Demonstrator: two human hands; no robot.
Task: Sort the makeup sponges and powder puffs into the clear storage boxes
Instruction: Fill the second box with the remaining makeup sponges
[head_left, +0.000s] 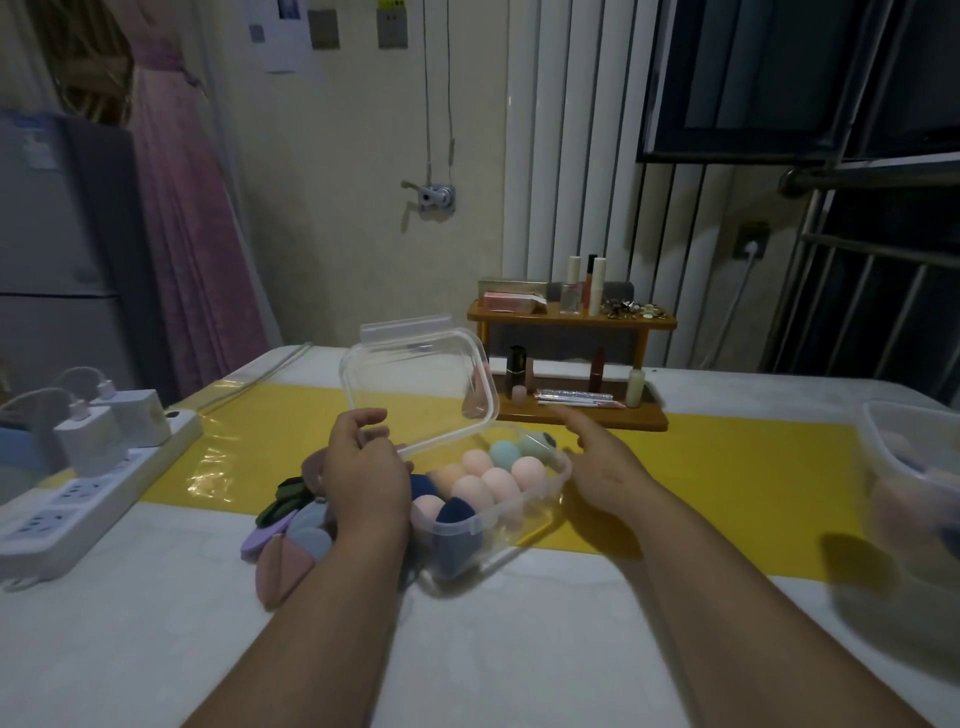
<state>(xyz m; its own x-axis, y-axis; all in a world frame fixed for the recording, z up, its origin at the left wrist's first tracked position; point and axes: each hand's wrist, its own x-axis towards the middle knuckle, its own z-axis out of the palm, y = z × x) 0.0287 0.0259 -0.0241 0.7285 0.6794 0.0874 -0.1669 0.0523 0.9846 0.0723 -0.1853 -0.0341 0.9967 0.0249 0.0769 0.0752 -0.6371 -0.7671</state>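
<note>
Where the frame begins at lower left, a white power strip (78, 499) is recorded on the table (519, 649), with two chargers (111, 421) plugged in, well apart from the work. Item next, left of centre: a heap of powder puffs (296, 535) in purple, grey, pink and dark green, laid loose on the table just beside the box, judged to be unsorted as yet. Item: the left hand (363, 467), placed over that heap, with fingers curled and thumb closed on the near edge of the lid (421, 379). The lid is held tilted up toward upper centre, presumably so that the box is kept open for filling. Item, centre: a clear storage box (524, 514), set half on the yellow runner (727, 457), in which makeup sponges (498, 480) in peach, teal, pale green and navy are packed close together; it is judged nearly full. Item: the right hand (608, 467), at the box's right side, with fingers stretched forward and slightly apart and nothing gripped. Whether the rim is touched cannot be told; steadying the box is the likely purpose. Item, behind, right of centre: a wooden shelf (571, 317) on which lipsticks and bottles are kept upright. Item, right edge: a second clear box (909, 467), blurred, contents unclear.
</note>
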